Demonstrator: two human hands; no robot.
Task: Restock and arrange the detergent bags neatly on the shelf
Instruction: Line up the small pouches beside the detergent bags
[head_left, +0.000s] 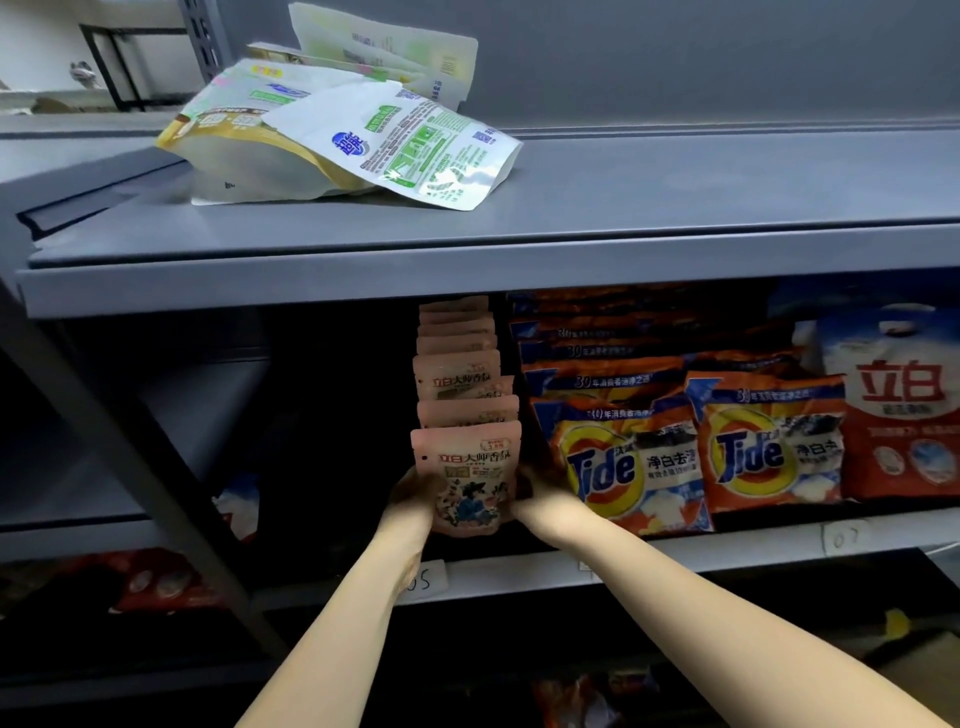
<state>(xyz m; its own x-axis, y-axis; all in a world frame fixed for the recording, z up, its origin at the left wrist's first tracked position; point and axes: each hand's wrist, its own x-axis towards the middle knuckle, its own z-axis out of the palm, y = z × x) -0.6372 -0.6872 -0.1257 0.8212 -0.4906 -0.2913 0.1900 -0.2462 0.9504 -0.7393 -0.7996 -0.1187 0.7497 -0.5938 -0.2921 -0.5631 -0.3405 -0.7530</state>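
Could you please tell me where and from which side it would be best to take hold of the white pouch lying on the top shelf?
The white pouch lies flat, partly resting on the gold-edged pouch, with its right corner overhanging toward the bare top shelf. I would probably come from the right front and pinch that free right edge, since the left side overlaps the pile.

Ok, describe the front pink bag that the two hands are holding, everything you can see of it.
The front pink bag is a small glossy plastic pouch, standing upright and facing the camera at the head of a row of matching pink bags on the middle shelf. It bears red Chinese lettering, a cartoon figure in blue and a small hole near its left edge. The left hand grips its left side, the right hand its right side. Orange Tide bags stand just right.
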